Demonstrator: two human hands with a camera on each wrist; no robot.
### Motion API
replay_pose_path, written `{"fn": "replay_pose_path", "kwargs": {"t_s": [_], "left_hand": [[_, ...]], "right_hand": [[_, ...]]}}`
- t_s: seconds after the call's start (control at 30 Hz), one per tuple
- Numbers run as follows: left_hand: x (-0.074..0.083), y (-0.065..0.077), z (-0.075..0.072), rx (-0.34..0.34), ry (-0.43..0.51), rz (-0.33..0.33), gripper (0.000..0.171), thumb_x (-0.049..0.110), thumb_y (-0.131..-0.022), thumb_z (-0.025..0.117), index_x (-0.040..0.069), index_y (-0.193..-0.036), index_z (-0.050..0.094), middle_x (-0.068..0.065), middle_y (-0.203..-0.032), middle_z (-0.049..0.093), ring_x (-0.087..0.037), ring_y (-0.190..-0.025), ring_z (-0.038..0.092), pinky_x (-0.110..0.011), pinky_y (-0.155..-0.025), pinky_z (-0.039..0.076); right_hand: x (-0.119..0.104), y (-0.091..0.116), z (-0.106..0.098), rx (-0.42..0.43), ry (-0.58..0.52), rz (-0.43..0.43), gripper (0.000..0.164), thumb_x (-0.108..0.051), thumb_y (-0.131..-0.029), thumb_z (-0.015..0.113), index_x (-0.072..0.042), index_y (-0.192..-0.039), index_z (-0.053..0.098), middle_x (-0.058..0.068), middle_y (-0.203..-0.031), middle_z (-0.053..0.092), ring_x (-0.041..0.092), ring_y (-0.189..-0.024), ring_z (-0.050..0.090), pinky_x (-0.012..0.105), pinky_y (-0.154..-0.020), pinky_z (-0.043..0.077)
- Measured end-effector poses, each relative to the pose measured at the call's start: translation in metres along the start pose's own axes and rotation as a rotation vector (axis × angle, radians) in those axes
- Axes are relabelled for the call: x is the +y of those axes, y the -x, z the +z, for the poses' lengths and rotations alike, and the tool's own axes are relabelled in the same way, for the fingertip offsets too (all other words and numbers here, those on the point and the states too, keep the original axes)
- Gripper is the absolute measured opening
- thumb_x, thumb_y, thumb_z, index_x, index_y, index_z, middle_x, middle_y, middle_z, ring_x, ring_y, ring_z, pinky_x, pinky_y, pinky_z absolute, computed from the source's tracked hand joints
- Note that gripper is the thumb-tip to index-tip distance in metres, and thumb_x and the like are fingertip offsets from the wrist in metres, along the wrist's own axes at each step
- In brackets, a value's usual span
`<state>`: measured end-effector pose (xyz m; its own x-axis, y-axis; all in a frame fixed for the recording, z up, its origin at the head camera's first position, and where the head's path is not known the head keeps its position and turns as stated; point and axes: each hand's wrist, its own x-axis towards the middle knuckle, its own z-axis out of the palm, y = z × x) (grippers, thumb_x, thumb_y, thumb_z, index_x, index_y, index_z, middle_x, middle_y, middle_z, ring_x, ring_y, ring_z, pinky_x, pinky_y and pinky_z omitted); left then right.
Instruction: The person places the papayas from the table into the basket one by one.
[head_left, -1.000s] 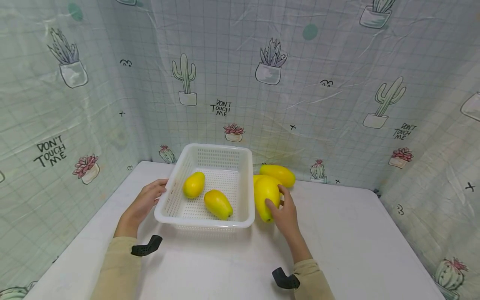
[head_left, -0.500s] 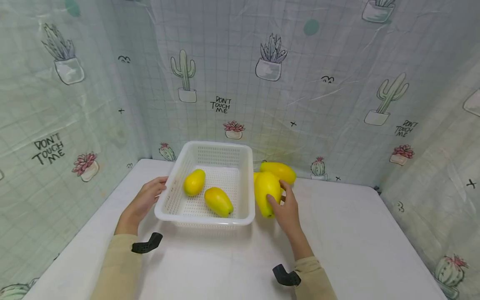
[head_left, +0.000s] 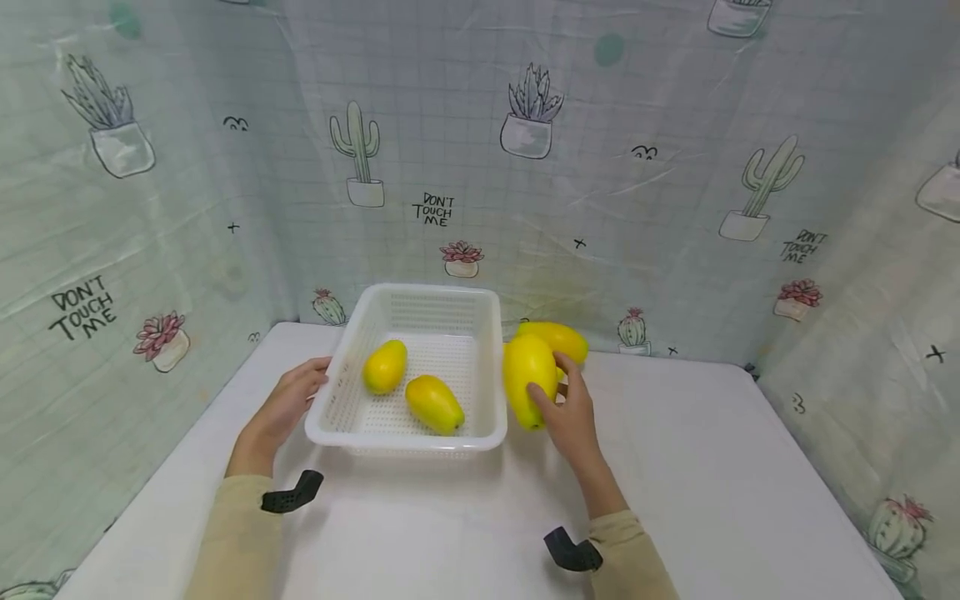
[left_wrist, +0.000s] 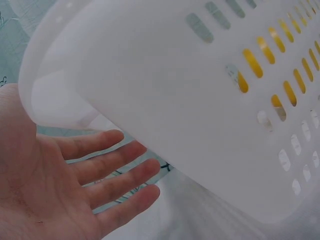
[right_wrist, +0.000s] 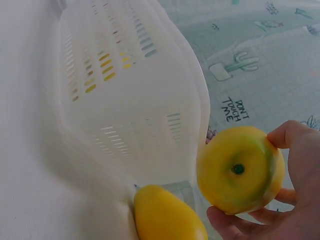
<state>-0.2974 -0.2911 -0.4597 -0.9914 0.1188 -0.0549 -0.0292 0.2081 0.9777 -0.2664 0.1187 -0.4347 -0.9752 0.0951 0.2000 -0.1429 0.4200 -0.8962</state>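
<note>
My right hand (head_left: 573,417) grips a yellow papaya (head_left: 529,379) by its right side, just outside the right rim of the white plastic basket (head_left: 501,367). In the right wrist view, the papaya's end with a dark stem spot (right_wrist: 239,169) faces the camera, thumb on one side and fingers on the other. Inside the basket lie two more papayas, one at the left (head_left: 386,367) and one nearer the front (head_left: 435,405). My left hand (left_wrist: 85,175) is at the basket's left side, its fingers extended beside the slotted wall; the thumb is mostly hidden.
Another papaya (head_left: 558,340) lies on the white table (head_left: 675,467) behind the held one, by the back curtain (head_left: 570,200). In the right wrist view a papaya (right_wrist: 167,215) rests beside the basket's wall. Curtains printed with cacti enclose the back and sides.
The papaya in my right hand has risen slightly off the others and come a little closer to the basket's rim. My left hand has stayed at the basket's left side.
</note>
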Motion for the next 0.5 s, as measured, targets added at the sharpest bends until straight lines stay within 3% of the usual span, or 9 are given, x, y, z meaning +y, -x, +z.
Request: {"fn": "replay_pose_path", "kwargs": {"t_s": [0.27,0.5], "left_hand": [[-0.0005,0.0064,0.0002,0.008,-0.032,-0.006,0.051,0.028,-0.103,0.031,0.010,-0.150,0.030,-0.014,-0.155,0.033,-0.035,-0.143,0.029,-0.063,-0.117,0.017],[-0.0034,0.0022,-0.0003,-0.001,-0.043,-0.005,0.050,0.029,-0.102,0.031,0.010,-0.149,0.032,-0.014,-0.152,0.037,-0.033,-0.138,0.034,-0.061,-0.117,0.020]], "right_hand": [[-0.0080,0.0038,0.0013,-0.005,-0.014,-0.025,0.069,-0.037,-0.089,0.064,-0.022,-0.148,0.030,0.003,-0.151,0.037,0.030,-0.118,0.053,0.042,-0.088,0.056],[-0.0103,0.0078,0.0040,0.006,-0.041,-0.039,0.070,-0.036,-0.089,0.065,-0.021,-0.148,0.031,0.003,-0.150,0.038,0.029,-0.117,0.052,0.042,-0.089,0.056]]}}
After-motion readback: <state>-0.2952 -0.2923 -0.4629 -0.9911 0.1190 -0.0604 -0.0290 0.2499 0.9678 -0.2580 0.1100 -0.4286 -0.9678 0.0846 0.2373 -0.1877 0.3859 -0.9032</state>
